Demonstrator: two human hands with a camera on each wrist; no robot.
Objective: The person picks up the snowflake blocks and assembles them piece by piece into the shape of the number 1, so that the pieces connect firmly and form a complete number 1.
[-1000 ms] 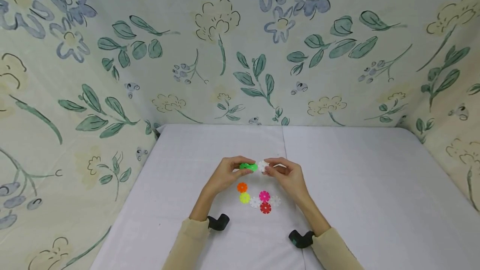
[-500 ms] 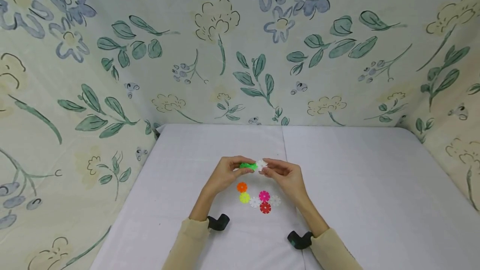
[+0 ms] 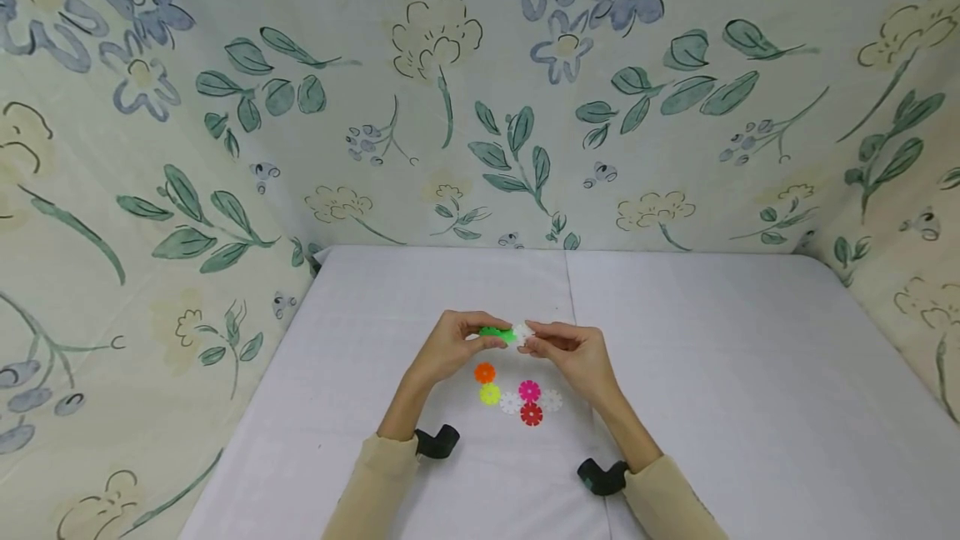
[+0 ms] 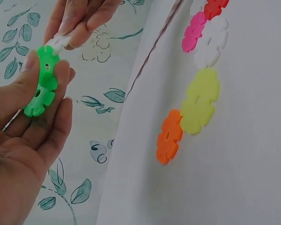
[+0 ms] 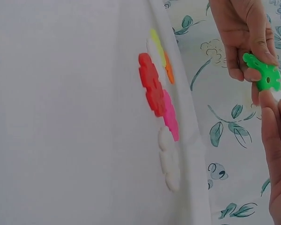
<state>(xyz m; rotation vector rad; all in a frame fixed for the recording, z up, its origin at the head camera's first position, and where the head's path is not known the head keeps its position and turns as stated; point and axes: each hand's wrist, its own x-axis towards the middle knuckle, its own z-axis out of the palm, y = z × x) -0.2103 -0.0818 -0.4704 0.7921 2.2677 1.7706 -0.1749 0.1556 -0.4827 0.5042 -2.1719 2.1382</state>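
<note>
Above the table, my left hand (image 3: 444,348) pinches two joined green notched plastic discs (image 4: 47,68) between thumb and fingers. My right hand (image 3: 579,355) pinches a white notched disc (image 4: 59,41) by its right side. The white disc's edge meets the upper green one; whether their slots interlock cannot be made out, since fingertips cover part of both. In the left wrist view the green pair lies along the thumb, one disc overlapping the other at its edge. Much of the white disc is hidden by the right fingers in the right wrist view.
On the white tablecloth (image 3: 697,373), nearer than the hands, lie flat discs: orange (image 3: 485,372), yellow (image 3: 490,394), pink (image 3: 529,391), red (image 3: 531,414) and two white ones, left (image 3: 511,403) and right (image 3: 552,400). A flowered curtain (image 3: 450,107) hangs behind the table.
The right hand has shifted slightly left, bringing the white disc from beside the green pair up against it. My left hand stays nearly still, and the discs on the cloth have not moved.
</note>
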